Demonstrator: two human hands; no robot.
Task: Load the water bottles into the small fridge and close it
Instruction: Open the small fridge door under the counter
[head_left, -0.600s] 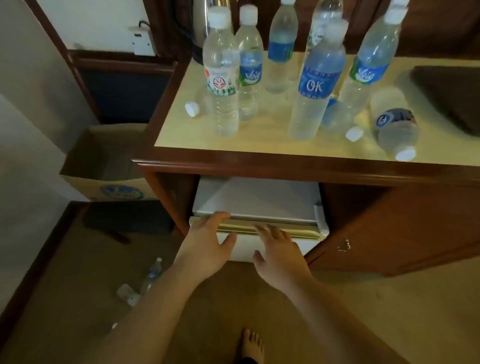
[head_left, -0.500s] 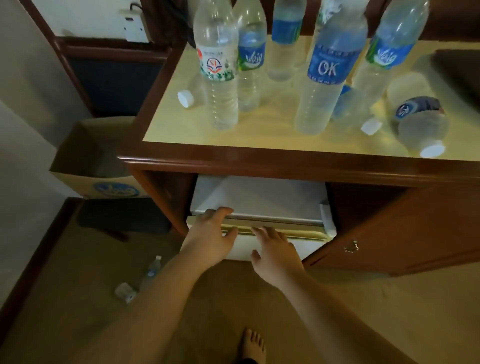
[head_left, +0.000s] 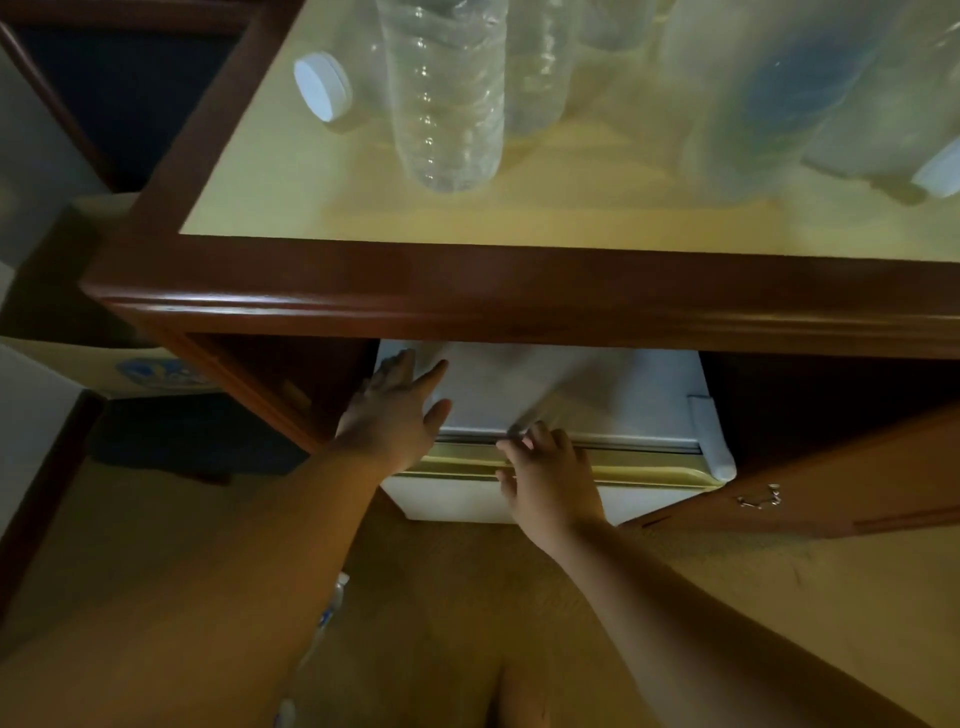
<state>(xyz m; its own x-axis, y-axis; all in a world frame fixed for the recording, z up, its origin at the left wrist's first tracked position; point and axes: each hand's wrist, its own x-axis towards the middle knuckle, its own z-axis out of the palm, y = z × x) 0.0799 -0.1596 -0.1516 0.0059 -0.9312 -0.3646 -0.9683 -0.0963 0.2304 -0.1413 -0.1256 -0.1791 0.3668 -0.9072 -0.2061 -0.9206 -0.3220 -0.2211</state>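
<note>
A small white fridge (head_left: 597, 395) sits in the cabinet's recess under the wooden counter (head_left: 467, 296). My left hand (head_left: 392, 410) lies flat with fingers spread on the fridge's top left corner. My right hand (head_left: 550, 478) curls its fingertips over the yellowed top edge of the fridge door (head_left: 654, 470), near the seam. Several clear water bottles stand on the cream countertop; the nearest one (head_left: 449, 104) is upright, another lies on its side with a white cap (head_left: 322, 85). More bottles (head_left: 779, 93) blur at the upper right.
The brown cabinet door (head_left: 831, 478) with a metal handle stands swung out at the right. A cardboard box (head_left: 156, 371) sits on the floor to the left. A bottle (head_left: 327, 613) lies on the carpet beside my left forearm. My bare foot shows at the bottom.
The camera has dropped closer to the cabinet. My left hand slid from the door edge up onto the fridge's top. My right hand stays on the door's upper edge.
</note>
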